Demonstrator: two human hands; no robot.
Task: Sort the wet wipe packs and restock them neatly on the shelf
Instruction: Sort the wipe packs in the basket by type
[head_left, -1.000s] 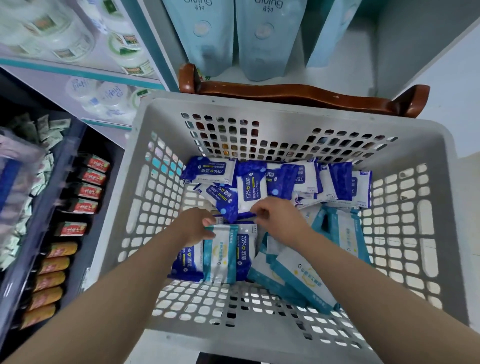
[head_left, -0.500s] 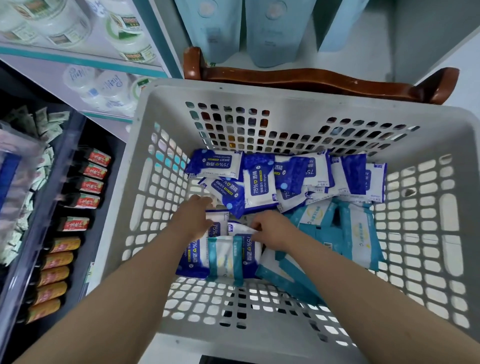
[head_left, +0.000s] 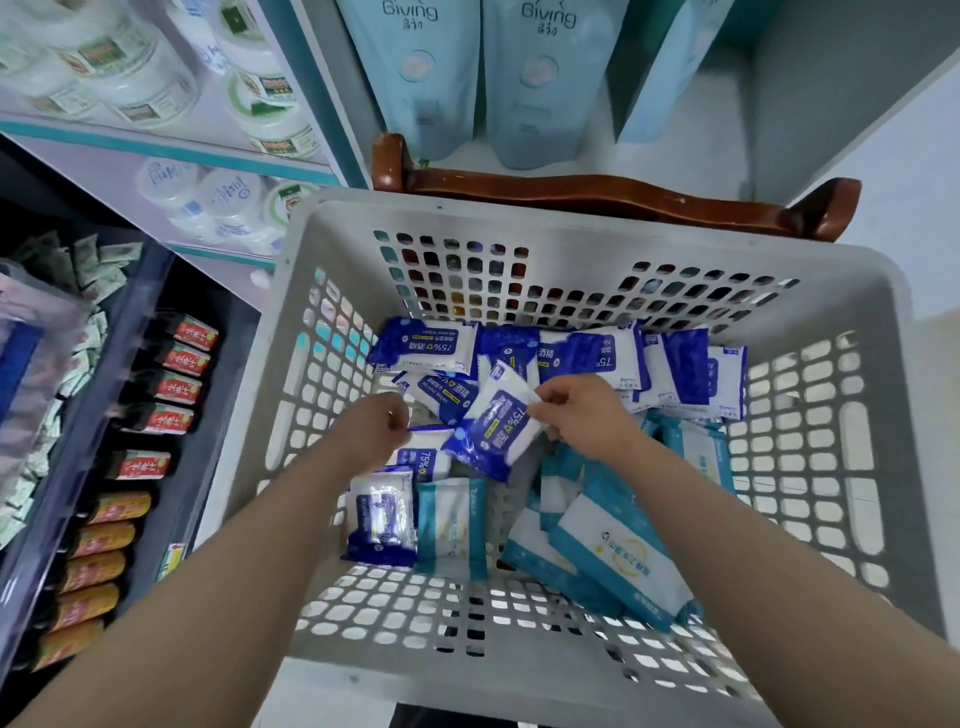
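Sorting, by the look of it, not shelving yet: everything down in grey basket (head_left: 571, 228), nothing in hand near a shelf. Roughly split by colour: blue packs (head_left: 587, 358) along far wall, teal packs (head_left: 618, 551) piled near right, plus near blue pack (head_left: 382, 514) and stray teal pack (head_left: 451, 525) side by side near left.

Grip: lifted blue pack (head_left: 498, 421) pinched between thumb and fingertips of right hand (head_left: 587, 415), by its right edge, tilted, raised over the pile mid-basket. Left hand (head_left: 371, 434) just left of it, fingers curled at far edge of 75% pack (head_left: 428, 457); can't tell whether gripping or only resting.

Next, probably: drop lifted blue pack with the blue group at far wall, or stack onto the one under left hand. Calls for labels facing one way and edges squared. Then pull stray teal pack across to right pile.

Look: small flat soft film pouches, white middle, coloured ends; blue ones marked 75% and Alcohol Wipes, teal ones with round logo. Glossy, likely slippery and floppy, so edge pinch marginal for more than one at a time.

Around: dark bottles (head_left: 171, 387) with red and orange labels on left shelf, white tubs (head_left: 228, 195) above, wooden chair back (head_left: 597, 192) beyond basket.
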